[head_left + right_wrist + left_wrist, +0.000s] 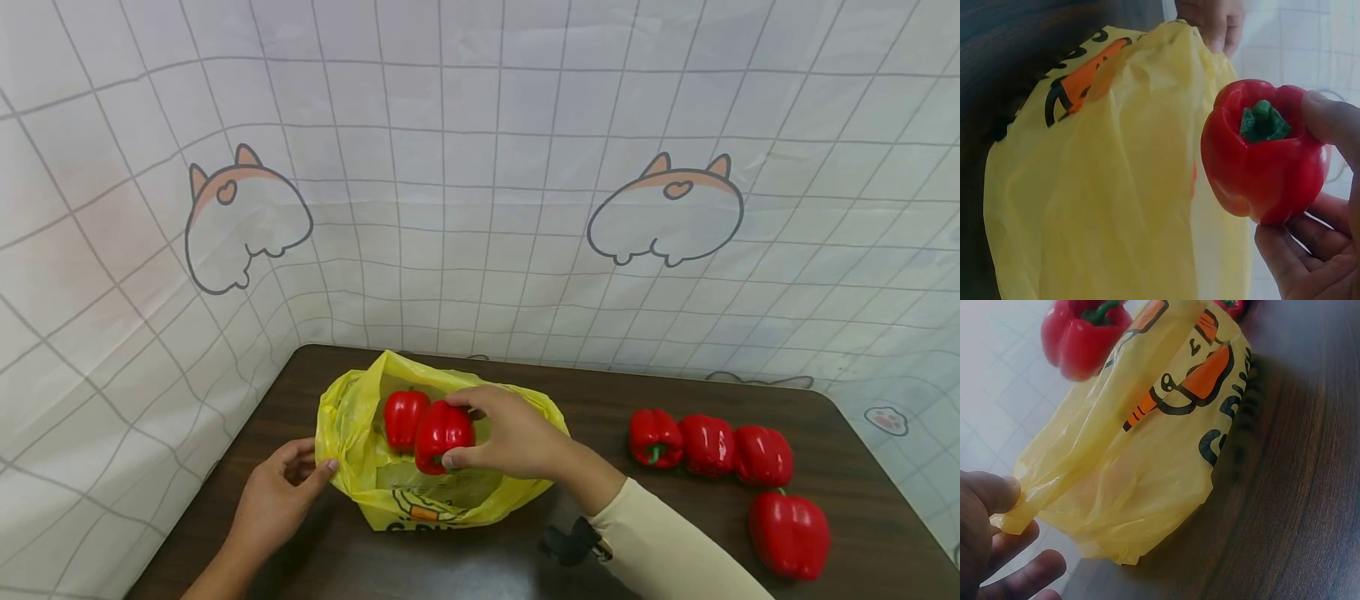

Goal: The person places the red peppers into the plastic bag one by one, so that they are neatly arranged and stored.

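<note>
One held pepper point(444, 437) is gripped between the thumb and fingers of the right hand point(517, 433), over the mouth of one yellow bag point(416, 504). One inner pepper point(406, 419) sits inside the bag, while the left hand point(277, 496) pinches the bag's edge between thumb and fingers. Four more lie on the dark surface point(600, 404) to the right: three row peppers point(707, 444) side by side, and a single front pepper point(790, 535) just before the row's right end. All six are red.
</note>
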{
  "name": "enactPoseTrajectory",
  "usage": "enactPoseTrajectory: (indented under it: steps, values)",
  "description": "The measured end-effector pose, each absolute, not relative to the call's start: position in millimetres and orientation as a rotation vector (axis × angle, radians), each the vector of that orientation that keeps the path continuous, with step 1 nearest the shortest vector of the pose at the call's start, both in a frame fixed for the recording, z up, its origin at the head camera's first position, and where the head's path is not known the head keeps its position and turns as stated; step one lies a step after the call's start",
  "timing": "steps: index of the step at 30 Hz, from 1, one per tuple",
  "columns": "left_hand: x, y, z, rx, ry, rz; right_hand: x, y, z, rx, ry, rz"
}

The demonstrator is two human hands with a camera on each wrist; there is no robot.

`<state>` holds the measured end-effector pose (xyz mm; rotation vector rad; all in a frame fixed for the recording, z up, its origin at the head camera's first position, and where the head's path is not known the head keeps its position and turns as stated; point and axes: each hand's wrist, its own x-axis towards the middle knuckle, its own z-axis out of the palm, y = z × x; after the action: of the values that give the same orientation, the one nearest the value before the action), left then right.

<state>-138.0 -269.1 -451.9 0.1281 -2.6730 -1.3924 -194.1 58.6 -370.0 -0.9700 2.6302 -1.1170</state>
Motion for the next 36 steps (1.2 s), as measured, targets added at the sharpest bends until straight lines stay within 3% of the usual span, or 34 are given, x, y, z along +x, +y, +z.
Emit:
enactPoseTrajectory:
  steps: [36]
  values:
    - [-138,-267,-451,0.110,-2.672,-1.372,-196,-9,-416,-0.905,2.689,-0.969]
